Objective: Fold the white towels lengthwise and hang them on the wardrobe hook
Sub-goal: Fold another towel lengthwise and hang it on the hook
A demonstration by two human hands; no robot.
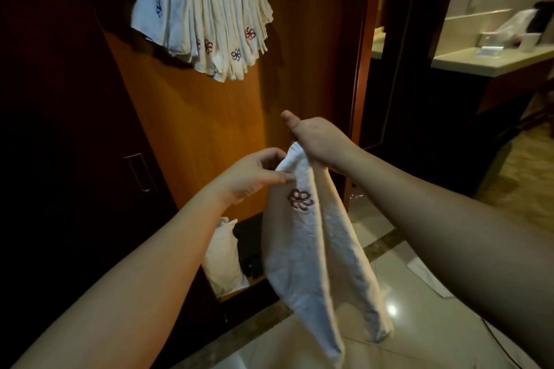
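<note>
A white towel with a dark embroidered flower hangs folded lengthwise in front of me. My right hand grips its top end, thumb sticking up. My left hand pinches the towel's upper left edge just below that. Several folded white towels with red and blue flower marks hang in a thick bunch high on the wooden wardrobe panel. The hook itself is hidden under them.
A dark wardrobe door with a recessed handle stands at the left. A white bag or pillow lies at the wardrobe's foot. A washbasin counter with items is at the far right. Glossy tiled floor holds another white cloth.
</note>
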